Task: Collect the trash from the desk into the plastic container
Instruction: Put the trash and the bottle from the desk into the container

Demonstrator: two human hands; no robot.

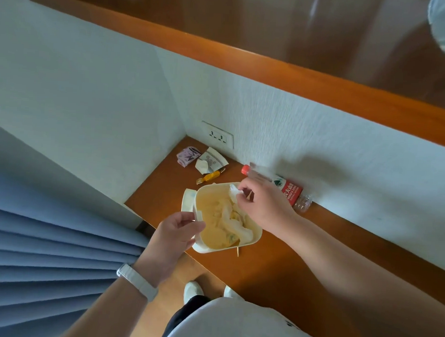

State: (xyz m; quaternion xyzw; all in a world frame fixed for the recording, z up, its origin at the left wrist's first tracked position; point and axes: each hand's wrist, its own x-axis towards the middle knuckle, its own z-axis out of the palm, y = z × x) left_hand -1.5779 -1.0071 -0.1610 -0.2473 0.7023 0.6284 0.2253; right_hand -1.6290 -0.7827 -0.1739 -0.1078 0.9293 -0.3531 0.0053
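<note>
A cream plastic container [254, 239] sits on the wooden desk [275, 267], with crumpled white tissue [237, 220] inside. My left hand [174, 236] grips the container's left rim. My right hand [264, 204] is over its far edge, pinching a small white scrap [234, 190] and a toothpick. Behind the container lie a yellow candy wrapper [211, 176], a crumpled printed paper [209, 162] and a pink wrapper [188, 155]. A clear bottle with a red cap and label [289, 190] lies against the wall. A toothpick [237, 251] lies by the container's near edge.
White walls close the desk's corner, with a power socket [219, 137] just above the surface. Blue curtain folds [47, 250] hang at the left. A wooden ledge [271, 68] runs overhead. My shoes [194, 289] show on the floor below the desk edge.
</note>
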